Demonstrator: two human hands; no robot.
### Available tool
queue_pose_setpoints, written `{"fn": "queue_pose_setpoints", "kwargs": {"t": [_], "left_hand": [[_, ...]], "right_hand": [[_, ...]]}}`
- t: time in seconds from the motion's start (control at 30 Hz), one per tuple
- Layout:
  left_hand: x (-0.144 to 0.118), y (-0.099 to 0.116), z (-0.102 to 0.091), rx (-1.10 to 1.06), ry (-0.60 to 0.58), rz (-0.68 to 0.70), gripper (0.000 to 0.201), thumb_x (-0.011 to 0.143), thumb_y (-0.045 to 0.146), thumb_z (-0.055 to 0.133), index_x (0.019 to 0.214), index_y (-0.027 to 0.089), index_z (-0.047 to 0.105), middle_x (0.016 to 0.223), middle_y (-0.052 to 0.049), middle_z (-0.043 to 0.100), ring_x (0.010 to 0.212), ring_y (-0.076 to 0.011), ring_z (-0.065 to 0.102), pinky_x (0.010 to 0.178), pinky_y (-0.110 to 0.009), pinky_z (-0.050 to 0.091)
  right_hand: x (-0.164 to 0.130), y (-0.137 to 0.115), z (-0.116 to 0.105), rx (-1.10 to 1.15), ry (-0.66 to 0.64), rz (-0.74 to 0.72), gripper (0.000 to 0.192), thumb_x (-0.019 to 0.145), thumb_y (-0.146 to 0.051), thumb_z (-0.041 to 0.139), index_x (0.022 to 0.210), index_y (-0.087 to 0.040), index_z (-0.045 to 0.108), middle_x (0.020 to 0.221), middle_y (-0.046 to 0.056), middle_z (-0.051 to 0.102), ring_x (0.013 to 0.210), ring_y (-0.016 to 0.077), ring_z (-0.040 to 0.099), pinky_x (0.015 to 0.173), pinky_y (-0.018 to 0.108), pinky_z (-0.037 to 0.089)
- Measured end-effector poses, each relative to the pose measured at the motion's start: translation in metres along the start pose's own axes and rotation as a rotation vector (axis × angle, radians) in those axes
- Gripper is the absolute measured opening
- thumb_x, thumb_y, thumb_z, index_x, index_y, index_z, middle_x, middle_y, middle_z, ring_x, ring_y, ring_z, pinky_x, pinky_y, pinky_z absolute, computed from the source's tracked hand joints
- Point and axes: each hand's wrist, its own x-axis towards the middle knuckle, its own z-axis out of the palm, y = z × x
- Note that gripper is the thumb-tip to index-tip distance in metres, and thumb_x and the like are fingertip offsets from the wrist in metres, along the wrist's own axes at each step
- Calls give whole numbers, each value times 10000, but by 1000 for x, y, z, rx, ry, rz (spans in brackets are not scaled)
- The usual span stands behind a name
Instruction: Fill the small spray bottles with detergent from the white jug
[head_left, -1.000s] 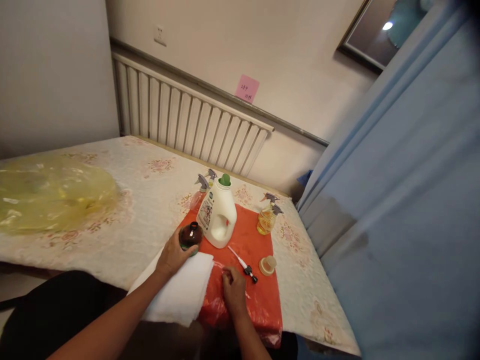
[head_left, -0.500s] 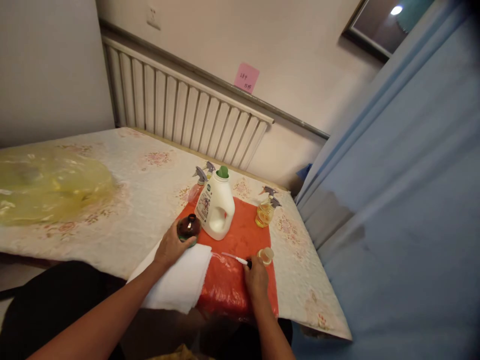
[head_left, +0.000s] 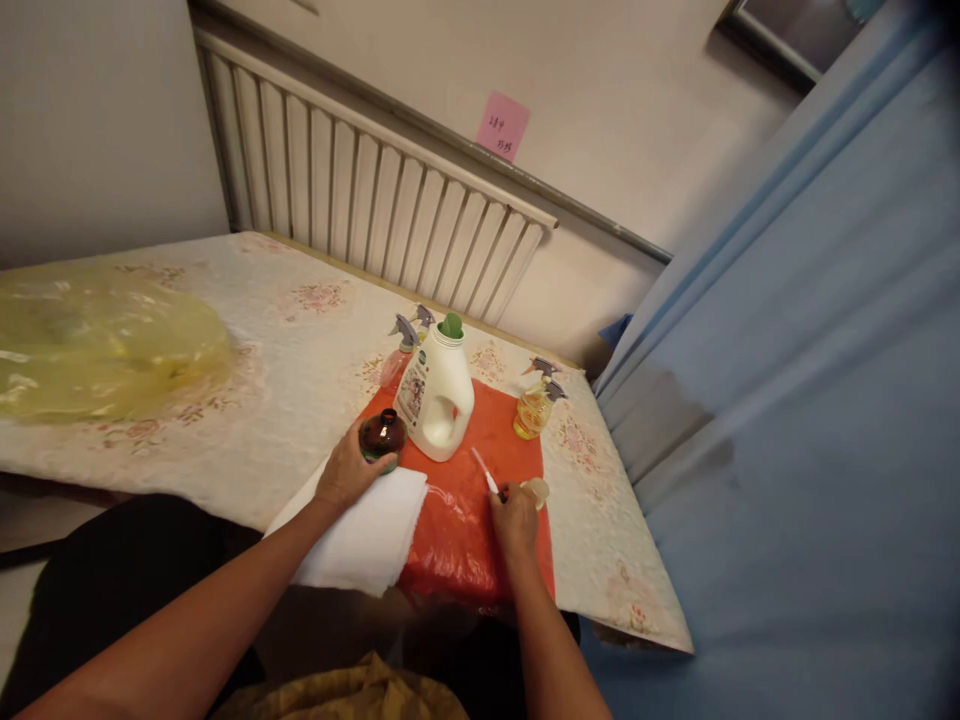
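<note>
On the red mat, your left hand wraps the brown glass bottle beside the white detergent jug; your right hand pinches the dropper, tip raised toward the jug.

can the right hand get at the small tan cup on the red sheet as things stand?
Probably yes, but not freely. The right hand sits right beside the tan cup with nothing between them, yet its fingers already hold the dropper, so it would likely have to set that down first.
</note>
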Motion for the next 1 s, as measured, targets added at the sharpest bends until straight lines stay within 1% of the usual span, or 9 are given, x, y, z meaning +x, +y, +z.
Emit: {"fn": "queue_pose_setpoints", "kwargs": {"t": [0.13, 0.23, 0.33, 0.43, 0.57, 0.67, 0.8, 1.0], "left_hand": [[0, 2, -1, -16, -9, 3, 803, 715, 415, 754, 1409, 183, 424, 1318, -143, 618, 1216, -321, 615, 1044, -446, 496], [0, 3, -1, -25, -3, 9, 773, 719, 394, 754, 1394, 192, 438, 1307, -129, 622, 1218, -319, 612, 1045, -443, 498], [-1, 4, -1, -20, -1, 8, 777, 720, 394, 752, 1394, 174, 434, 1311, -140, 615, 1220, -322, 609, 1051, -448, 493], [-1, 3, -1, -14, -1, 6, 779, 730, 400, 748, 1402, 179, 423, 1324, -141, 607, 1227, -319, 605, 1052, -447, 492], [-2, 2, -1, -4, -5, 8, 810, 727, 417, 755, 1418, 178, 406, 1329, -148, 607, 1229, -324, 604, 1054, -458, 488], [-2, 1, -1, -6, -5, 12, 808, 728, 423, 752, 1418, 176, 412, 1340, -149, 602, 1221, -321, 607, 1051, -450, 489], [-1, 0, 0, -2, 3, 19, 829, 725, 442, 758, 1427, 177, 407, 1368, -152, 584, 1233, -320, 596, 1058, -450, 479], [-1, -6, 5, -14, 15, 21, 813, 714, 428, 765, 1409, 187, 421, 1331, -138, 606, 1215, -315, 606, 1054, -446, 483]], "right_hand": [[22, -5, 4, -5, -13, 11, 229, 893, -329, 572, 931, -160, 722, 866, 127, 755, 779, 245, 686, 655, 293, 417], [36, -7, 8, -11, -22, 33, 215, 887, -323, 589, 924, -156, 719, 861, 122, 755, 769, 233, 686, 646, 282, 405], [42, -9, 11, -10, -26, 39, 192, 887, -297, 593, 926, -154, 716, 886, 122, 753, 784, 223, 685, 649, 273, 399], [40, -10, 11, 8, -15, 31, 183, 880, -268, 597, 959, -151, 713, 927, 125, 749, 828, 231, 683, 665, 275, 403], [32, -9, 5, 58, 25, 17, 226, 889, -259, 565, 1023, -144, 706, 964, 135, 741, 886, 248, 671, 727, 289, 421], [21, -8, 0, 119, 42, -4, 241, 900, -253, 525, 1020, -150, 708, 968, 128, 742, 891, 243, 665, 759, 292, 433], [-4, -4, 0, 207, 42, -22, 248, 896, -243, 490, 972, -163, 713, 945, 111, 746, 859, 236, 666, 745, 291, 447], [-46, 3, 10, 312, 36, -4, 228, 881, -289, 496, 927, -195, 699, 887, 82, 748, 813, 233, 681, 726, 294, 474]]}}
